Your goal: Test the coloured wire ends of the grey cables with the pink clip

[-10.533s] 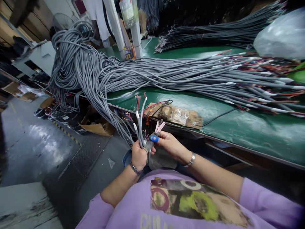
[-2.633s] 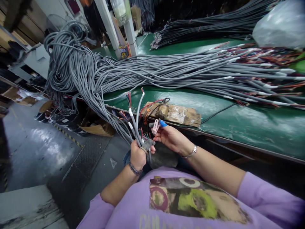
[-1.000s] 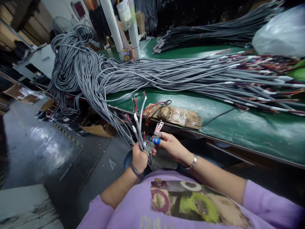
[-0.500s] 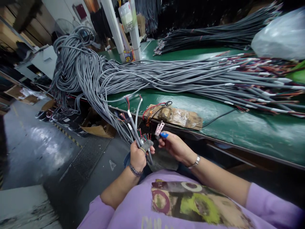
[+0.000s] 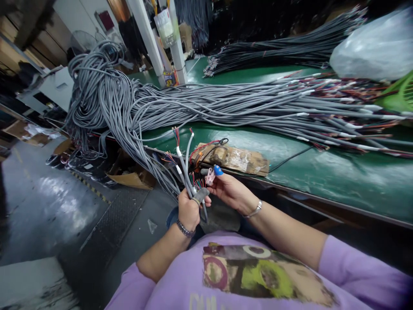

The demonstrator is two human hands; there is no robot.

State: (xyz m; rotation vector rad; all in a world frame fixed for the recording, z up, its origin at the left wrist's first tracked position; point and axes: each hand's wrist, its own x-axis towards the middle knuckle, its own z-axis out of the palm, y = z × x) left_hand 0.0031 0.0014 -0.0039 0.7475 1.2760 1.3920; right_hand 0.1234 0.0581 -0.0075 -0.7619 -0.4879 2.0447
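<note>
My left hand (image 5: 189, 212) is closed around a few grey cables (image 5: 183, 168), a grey cover on its thumb. White bands ring the cables near their ends. Thin coloured wires (image 5: 199, 182) fan out just above the thumb. Close on the right, my right hand (image 5: 231, 190) pinches a small pink clip-like piece (image 5: 210, 176) beside those wires. A blue cover (image 5: 218, 170) caps one of its digits. Whether the pink piece touches the wires, I cannot tell.
A wooden block (image 5: 245, 160) with wires and a black cord lies at the edge of the green table (image 5: 325, 176). Behind it stretches a large pile of grey cables (image 5: 206, 101). Darker cables (image 5: 274, 54) and a plastic bag (image 5: 371, 47) are at the back.
My right hand has moved left and slightly up, bringing the pink piece next to the coloured wires and turning it. My left hand keeps its grip on the cables.
</note>
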